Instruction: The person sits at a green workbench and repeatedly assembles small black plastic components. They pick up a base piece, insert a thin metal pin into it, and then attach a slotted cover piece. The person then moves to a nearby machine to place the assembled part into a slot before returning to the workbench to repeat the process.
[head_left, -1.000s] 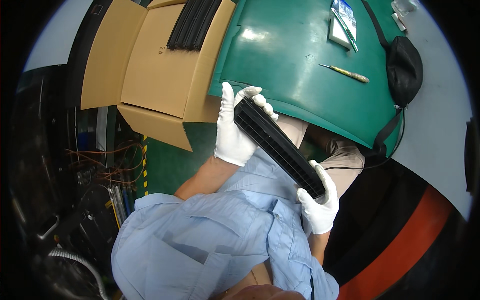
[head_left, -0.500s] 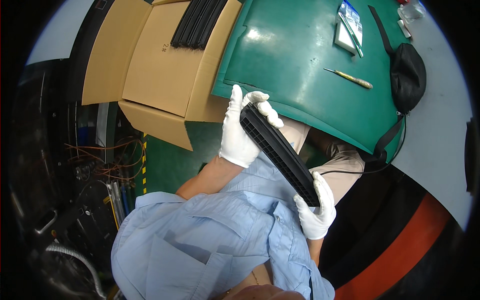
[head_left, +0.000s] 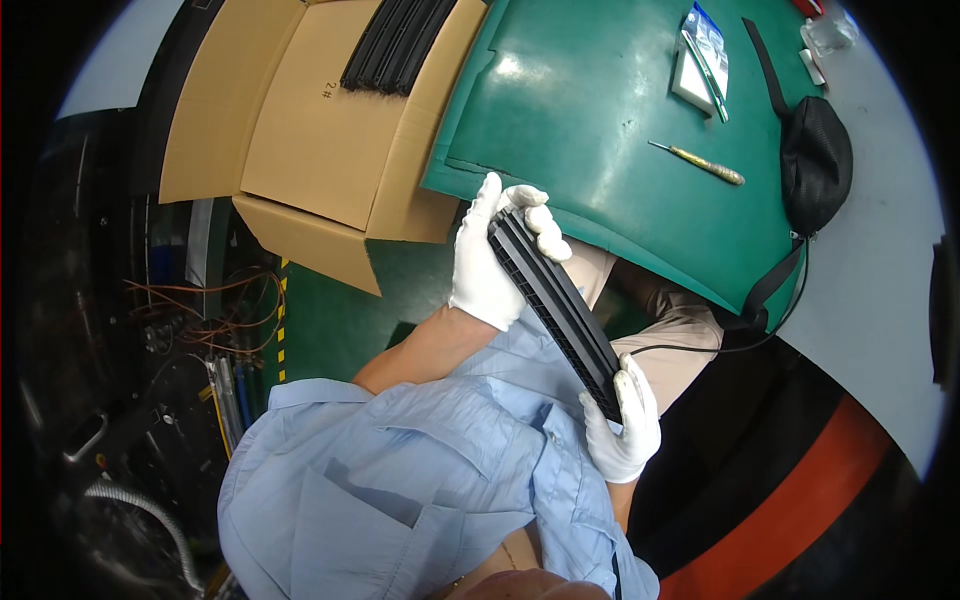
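A long black ribbed plastic part [head_left: 556,312] is held slantwise over my lap, its upper end farther left than its lower end. My left hand [head_left: 500,250], in a white glove, closes round the upper end, thumb on the left side and fingers curled over the far side. Gripping the lower end is my right hand [head_left: 624,422], also white-gloved, with the thumb on the left edge and fingers on the right. A row of grid-like cells shows along the part's left side. Its underside is hidden.
An open cardboard box [head_left: 330,150] at the upper left holds several similar black parts [head_left: 398,45]. On the green mat [head_left: 570,110] lie a screwdriver [head_left: 700,163] and a pen-like tool [head_left: 707,75] over a plastic packet. A black pouch [head_left: 815,165] with a strap rests at the mat's right edge.
The black part has rolled a little between my hands, so less of its gridded side and more of its ribbed top shows. Both hands keep their grip.
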